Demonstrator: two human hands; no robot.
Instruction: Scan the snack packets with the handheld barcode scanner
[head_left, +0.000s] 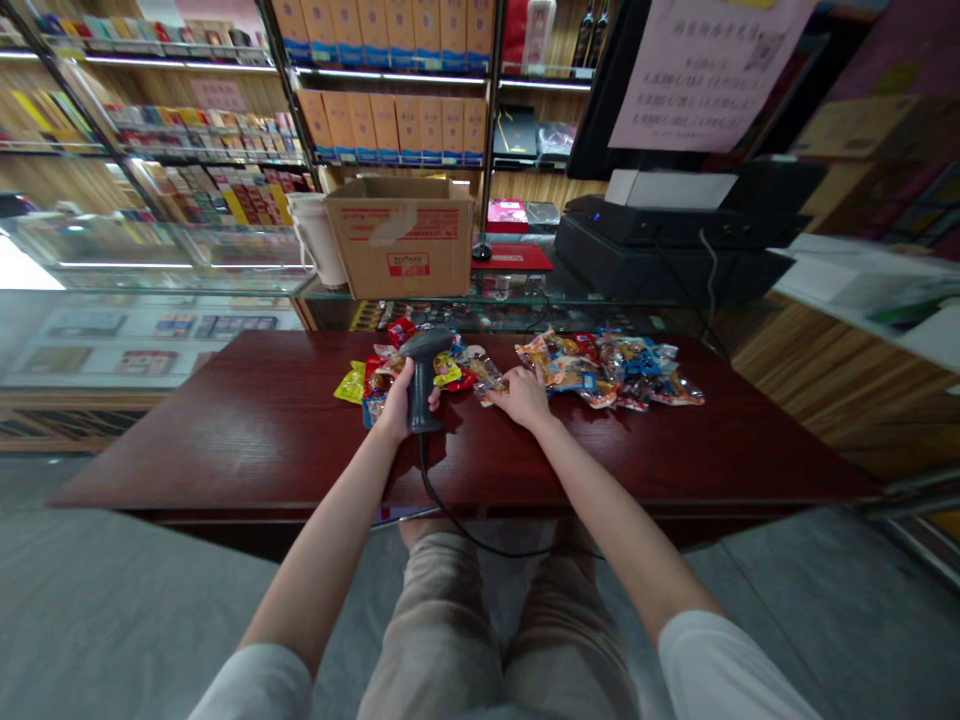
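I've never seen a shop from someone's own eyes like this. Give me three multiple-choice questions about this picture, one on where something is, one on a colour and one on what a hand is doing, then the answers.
1. Where is the cardboard box?
A) On the glass counter behind the table
B) On the floor
C) On the person's knees

2. What colour is the table?
A) White
B) Green
C) Dark red

3. What is the left hand doing?
A) Opening the box
B) Resting empty on a knee
C) Gripping a corded scanner

Answers:
1: A, the box stands on the glass beyond the table.
2: C, its polished top is dark red.
3: C, the fingers wrap the scanner's handle, and its cable trails over the table edge.
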